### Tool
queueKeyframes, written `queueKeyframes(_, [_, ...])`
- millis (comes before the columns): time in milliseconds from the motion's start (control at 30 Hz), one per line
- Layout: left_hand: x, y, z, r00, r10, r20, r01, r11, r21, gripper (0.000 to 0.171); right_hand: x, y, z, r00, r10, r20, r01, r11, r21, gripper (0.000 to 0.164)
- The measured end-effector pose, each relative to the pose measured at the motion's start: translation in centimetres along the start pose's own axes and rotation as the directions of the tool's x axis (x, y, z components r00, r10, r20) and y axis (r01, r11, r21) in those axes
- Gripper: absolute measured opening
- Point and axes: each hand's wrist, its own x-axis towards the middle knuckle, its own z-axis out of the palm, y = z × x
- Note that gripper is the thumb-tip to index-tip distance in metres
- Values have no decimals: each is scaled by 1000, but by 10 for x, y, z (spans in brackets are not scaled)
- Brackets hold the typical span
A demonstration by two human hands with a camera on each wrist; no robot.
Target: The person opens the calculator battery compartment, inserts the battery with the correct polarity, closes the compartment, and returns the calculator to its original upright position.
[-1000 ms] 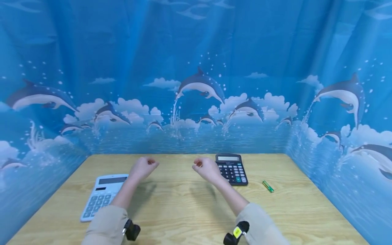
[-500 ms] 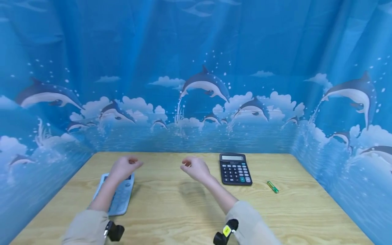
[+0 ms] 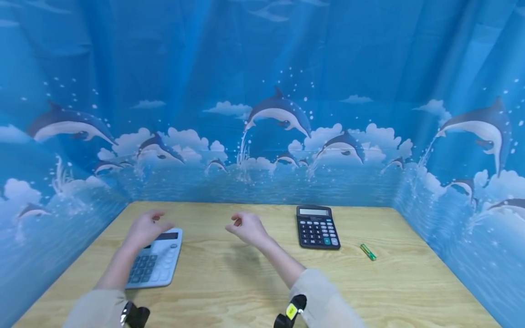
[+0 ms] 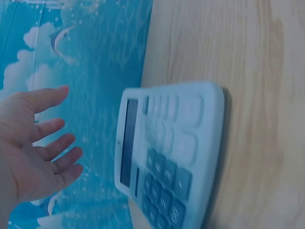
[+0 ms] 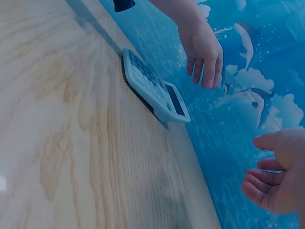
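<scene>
My left hand (image 3: 144, 231) hovers above the far left part of a white calculator (image 3: 166, 269), covering some of it from the head camera. In the left wrist view its fingers (image 4: 59, 147) are relaxed and apart, holding nothing. The calculator lies face up, with grey and white keys and a dark display. My right hand (image 3: 248, 228) is in the air over the middle of the table, its fingers loosely bent around nothing. The right wrist view shows both hands apart from the white calculator (image 5: 152, 90).
A black calculator (image 3: 317, 232) lies at the back right of the wooden table (image 3: 229, 296). Right of it is a small green battery (image 3: 368, 252). A blue dolphin-print curtain (image 3: 229, 68) stands around the back and sides.
Both hands have moved left, the left one now over the white calculator. The left fingers have spread a little. The head view has shifted slightly; the calculators and battery appear unmoved on the table.
</scene>
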Motion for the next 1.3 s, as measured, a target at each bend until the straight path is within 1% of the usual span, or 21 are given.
queueKeyframes(133, [-5,-13,-4,997,-76,-13,76,997,-10,72,1,-9,9,1000,-1,30,1,1000,22,42])
queueKeyframes(200, [-7,-20,-6,993,-114,-7,114,993,-16,74,1,-11,13,999,-3,42,2,1000,30,41])
queueKeyframes(433, [-12,-42,-10,980,-199,20,199,980,4,74,3,-15,28,998,-30,56,28,999,29,40])
queueKeyframes(533, [-16,-51,-12,977,-206,59,206,978,6,78,5,-16,36,997,-43,61,41,999,36,39])
queueKeyframes(633, [-20,-59,-12,975,-198,97,197,980,18,82,6,-19,45,997,-34,75,30,998,57,38])
queueKeyframes(700, [-22,-63,-12,972,-207,113,206,978,23,83,5,-22,51,995,-29,91,23,998,67,38])
queueKeyframes(833, [-25,-68,-11,963,-247,112,245,969,26,82,7,-29,65,994,-38,100,31,997,71,39])
queueKeyframes(933, [-25,-70,-9,961,-256,106,255,967,26,81,8,-34,75,995,-38,94,31,997,75,37])
queueKeyframes(967, [-24,-70,-9,961,-255,107,254,967,24,81,8,-36,78,995,-38,89,32,997,74,36])
queueKeyframes(1167, [-23,-71,-1,967,-229,111,232,972,-22,78,5,-39,97,995,12,97,-22,994,110,35])
queueKeyframes(1233, [-22,-72,1,970,-220,106,224,974,-29,76,4,-40,103,995,12,99,-23,994,108,36])
queueKeyframes(1300, [-23,-72,2,968,-227,105,233,972,-41,76,4,-42,108,995,4,96,-12,996,84,36])
